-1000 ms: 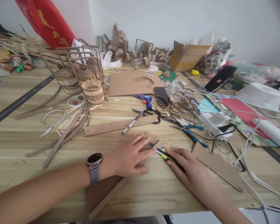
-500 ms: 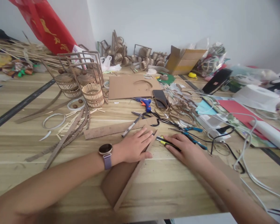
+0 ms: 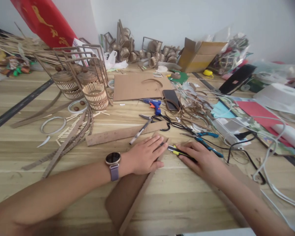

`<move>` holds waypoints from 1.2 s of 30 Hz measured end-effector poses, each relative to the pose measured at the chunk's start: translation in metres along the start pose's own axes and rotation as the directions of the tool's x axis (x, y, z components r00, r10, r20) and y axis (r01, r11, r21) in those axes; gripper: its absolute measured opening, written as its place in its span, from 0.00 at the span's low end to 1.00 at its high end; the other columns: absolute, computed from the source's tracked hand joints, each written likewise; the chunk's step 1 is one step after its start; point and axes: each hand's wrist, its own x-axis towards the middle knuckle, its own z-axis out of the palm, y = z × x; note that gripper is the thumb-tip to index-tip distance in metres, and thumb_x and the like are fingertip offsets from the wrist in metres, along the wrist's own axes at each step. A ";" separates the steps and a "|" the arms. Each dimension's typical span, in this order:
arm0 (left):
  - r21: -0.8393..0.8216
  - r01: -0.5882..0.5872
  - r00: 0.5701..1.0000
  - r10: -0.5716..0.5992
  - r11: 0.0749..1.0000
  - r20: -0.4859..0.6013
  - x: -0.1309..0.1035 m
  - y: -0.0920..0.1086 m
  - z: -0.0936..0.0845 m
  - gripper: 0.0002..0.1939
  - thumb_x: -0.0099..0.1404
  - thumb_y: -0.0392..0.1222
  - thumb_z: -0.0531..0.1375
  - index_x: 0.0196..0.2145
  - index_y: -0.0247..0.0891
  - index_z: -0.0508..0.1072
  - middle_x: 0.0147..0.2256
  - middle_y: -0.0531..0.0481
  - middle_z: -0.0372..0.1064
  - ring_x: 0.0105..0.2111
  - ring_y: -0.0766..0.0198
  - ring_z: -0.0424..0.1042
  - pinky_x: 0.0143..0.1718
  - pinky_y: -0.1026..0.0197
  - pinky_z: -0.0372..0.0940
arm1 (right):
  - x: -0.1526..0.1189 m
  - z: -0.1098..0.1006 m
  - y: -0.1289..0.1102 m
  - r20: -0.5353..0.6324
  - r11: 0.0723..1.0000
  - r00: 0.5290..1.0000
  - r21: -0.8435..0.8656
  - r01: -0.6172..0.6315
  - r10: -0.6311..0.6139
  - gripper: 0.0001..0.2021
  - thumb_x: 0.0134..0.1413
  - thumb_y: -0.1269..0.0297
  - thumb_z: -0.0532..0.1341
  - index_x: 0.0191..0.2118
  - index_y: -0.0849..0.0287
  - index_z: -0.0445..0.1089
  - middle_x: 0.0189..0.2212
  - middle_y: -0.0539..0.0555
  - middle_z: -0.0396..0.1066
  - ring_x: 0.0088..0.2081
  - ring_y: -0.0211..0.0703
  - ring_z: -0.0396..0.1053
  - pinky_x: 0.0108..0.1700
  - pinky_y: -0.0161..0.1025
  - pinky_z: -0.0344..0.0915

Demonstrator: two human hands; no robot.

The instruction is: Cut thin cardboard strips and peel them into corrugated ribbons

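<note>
My left hand (image 3: 146,155) lies flat with its fingers stretched out, pressing on a brown cardboard piece (image 3: 126,198) on the table. This piece slants from beneath the palm toward the front edge. In my right hand (image 3: 200,155) is a black and yellow utility knife (image 3: 177,151), its blade pointing left at the cardboard's right edge, near my left fingertips. Whether the blade touches the cardboard, I cannot tell. Just beyond my left hand are a cardboard strip (image 3: 105,136) and a pen (image 3: 140,131). Blue-handled pliers (image 3: 208,144) lie past my right hand.
Black scissors (image 3: 166,123), a blue glue gun (image 3: 153,105) and a phone (image 3: 171,100) lie ahead. A cardboard sheet (image 3: 130,87) is farther back. Small stick baskets (image 3: 95,96) stand at left. White cables (image 3: 270,164) trail along the right, beside a red sheet (image 3: 258,113).
The camera view has shifted slightly, so the background sits higher. Both hands, the knife and the cardboard stay nearly in the same places relative to each other.
</note>
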 end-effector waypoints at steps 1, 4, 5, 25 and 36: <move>-0.001 0.002 1.000 -0.002 1.000 -0.004 0.000 0.000 0.000 0.36 0.74 0.57 0.44 0.69 0.26 0.48 0.69 0.30 0.40 0.70 0.46 0.39 0.68 0.46 0.41 | 0.000 0.000 0.000 0.001 1.000 1.000 -0.006 0.004 -0.004 0.18 0.66 0.55 0.53 0.53 0.56 0.73 0.45 0.60 0.73 0.47 0.48 0.73 0.47 0.44 0.73; 0.004 0.005 1.000 -0.005 1.000 -0.007 0.001 -0.002 0.000 0.37 0.74 0.58 0.45 0.69 0.26 0.48 0.69 0.30 0.40 0.70 0.46 0.39 0.69 0.47 0.41 | -0.002 0.000 0.001 0.001 1.000 1.000 -0.026 0.016 -0.016 0.18 0.66 0.54 0.53 0.52 0.55 0.73 0.44 0.59 0.73 0.45 0.47 0.73 0.46 0.43 0.73; 0.006 0.008 1.000 -0.008 1.000 -0.006 0.001 -0.002 0.000 0.38 0.74 0.58 0.45 0.68 0.25 0.48 0.69 0.30 0.40 0.70 0.47 0.39 0.69 0.48 0.41 | -0.004 0.000 0.002 0.000 0.999 1.000 -0.039 0.021 -0.022 0.19 0.66 0.54 0.52 0.52 0.55 0.73 0.43 0.59 0.73 0.44 0.46 0.73 0.44 0.42 0.73; 0.025 0.011 0.999 -0.012 1.000 0.040 0.002 -0.001 -0.004 0.37 0.74 0.60 0.44 0.69 0.31 0.45 0.69 0.31 0.40 0.70 0.47 0.37 0.67 0.46 0.43 | -0.016 0.000 -0.026 0.019 0.974 0.996 -0.209 0.086 -0.084 0.19 0.68 0.56 0.49 0.52 0.55 0.72 0.39 0.58 0.73 0.40 0.46 0.74 0.37 0.40 0.74; 0.032 0.005 0.999 -0.006 0.999 0.042 0.002 -0.001 -0.005 0.36 0.74 0.59 0.45 0.69 0.32 0.47 0.69 0.29 0.39 0.70 0.45 0.36 0.67 0.45 0.43 | -0.017 0.002 -0.031 0.005 0.964 0.989 -0.225 0.144 -0.147 0.19 0.69 0.56 0.48 0.53 0.57 0.71 0.38 0.58 0.73 0.39 0.46 0.74 0.36 0.41 0.75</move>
